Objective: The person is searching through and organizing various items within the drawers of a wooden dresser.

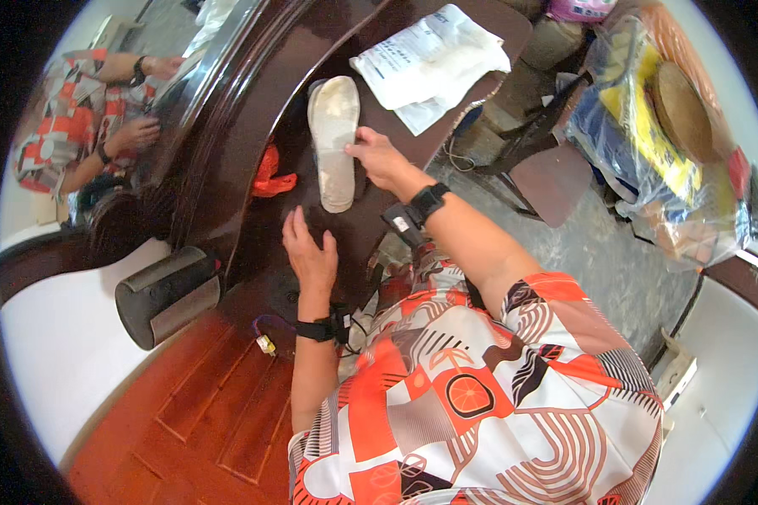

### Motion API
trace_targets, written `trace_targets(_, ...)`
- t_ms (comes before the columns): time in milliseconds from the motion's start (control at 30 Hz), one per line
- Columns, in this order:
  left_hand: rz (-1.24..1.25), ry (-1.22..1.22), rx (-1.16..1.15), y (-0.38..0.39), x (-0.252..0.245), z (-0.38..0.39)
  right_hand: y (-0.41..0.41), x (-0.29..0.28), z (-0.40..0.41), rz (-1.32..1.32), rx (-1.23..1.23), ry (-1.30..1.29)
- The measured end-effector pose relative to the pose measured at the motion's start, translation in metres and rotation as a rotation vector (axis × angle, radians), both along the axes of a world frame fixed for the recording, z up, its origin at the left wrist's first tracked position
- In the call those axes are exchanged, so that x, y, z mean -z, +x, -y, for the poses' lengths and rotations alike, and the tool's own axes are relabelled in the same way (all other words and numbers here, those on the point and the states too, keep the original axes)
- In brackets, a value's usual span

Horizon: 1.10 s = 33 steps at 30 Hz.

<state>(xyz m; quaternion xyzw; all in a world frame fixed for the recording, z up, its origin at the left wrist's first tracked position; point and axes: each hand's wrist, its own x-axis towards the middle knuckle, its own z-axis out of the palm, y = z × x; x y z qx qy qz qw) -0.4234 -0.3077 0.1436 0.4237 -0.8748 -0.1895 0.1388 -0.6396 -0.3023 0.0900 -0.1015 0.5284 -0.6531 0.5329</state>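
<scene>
A worn, pale shoe insole lies lengthwise over the dark wooden tabletop; a darker edge, perhaps of another insole, peeks out beneath its upper left side. My right hand pinches its right edge between thumb and fingers. My left hand is just below the insole's lower end, palm down with fingers apart, holding nothing. Left of the insole is a crumpled red plastic bag. White printed plastic packaging lies at the table's far end.
A mirror on the left reflects the person. A dark cylindrical object stands near the wall. On the right are a brown stool or chair seat and plastic-wrapped goods. A small connector on a wire hangs near my left wrist.
</scene>
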Motion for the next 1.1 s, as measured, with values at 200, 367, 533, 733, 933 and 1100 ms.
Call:
trace_targets(200,-0.216,0.176,-0.097,-0.004,-0.003,-0.005,0.003,0.001,-0.01,-0.017,-0.078,0.091)
trace_targets(367,-0.339,0.319,-0.143,-0.004,0.007,-0.011,0.003,-0.006,0.004,-0.08,-0.122,0.169)
trace_targets(533,-0.247,0.337,-0.079,0.007,0.005,-0.027,-0.016,-0.004,0.038,-0.113,-0.102,0.149)
trace_targets(733,-0.19,0.38,-0.111,0.026,0.005,-0.043,-0.046,0.004,0.103,-0.085,0.038,0.196)
trace_targets(933,-0.145,0.41,-0.117,0.039,0.015,-0.046,-0.044,0.013,0.111,-0.075,0.193,0.336)
trace_targets(1100,-0.148,0.424,-0.036,0.034,0.023,-0.04,-0.035,0.029,0.088,-0.291,0.18,0.42)
